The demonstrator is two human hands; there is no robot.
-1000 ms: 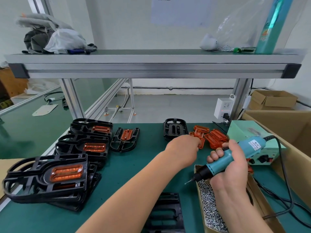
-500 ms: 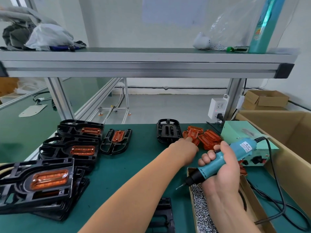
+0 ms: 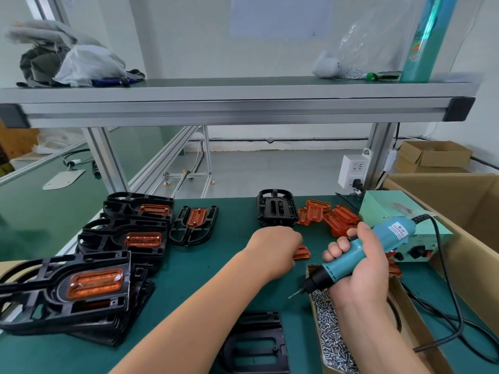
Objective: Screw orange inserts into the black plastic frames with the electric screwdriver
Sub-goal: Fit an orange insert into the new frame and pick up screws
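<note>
- Left hand [image 3: 272, 249] has drawn back from the orange pile [image 3: 337, 220], fingers curled around one insert [image 3: 302, 252].
- Right hand [image 3: 361, 271] still clamps the screwdriver [image 3: 397, 234], tip above the screws [image 3: 329, 327].

An aluminium shelf [image 3: 237, 103] spans above the green worktop [image 3: 205, 260], carrying a cloth bundle [image 3: 67, 60] at its left end and a clear plastic bag [image 3: 372, 47] beside a tall teal bottle [image 3: 424, 41] at its right end. A white socket strip [image 3: 353, 170] hangs on the right post.

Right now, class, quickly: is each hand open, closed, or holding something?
Left hand: closed, holding an orange insert.
Right hand: closed, gripping the electric screwdriver.
</note>
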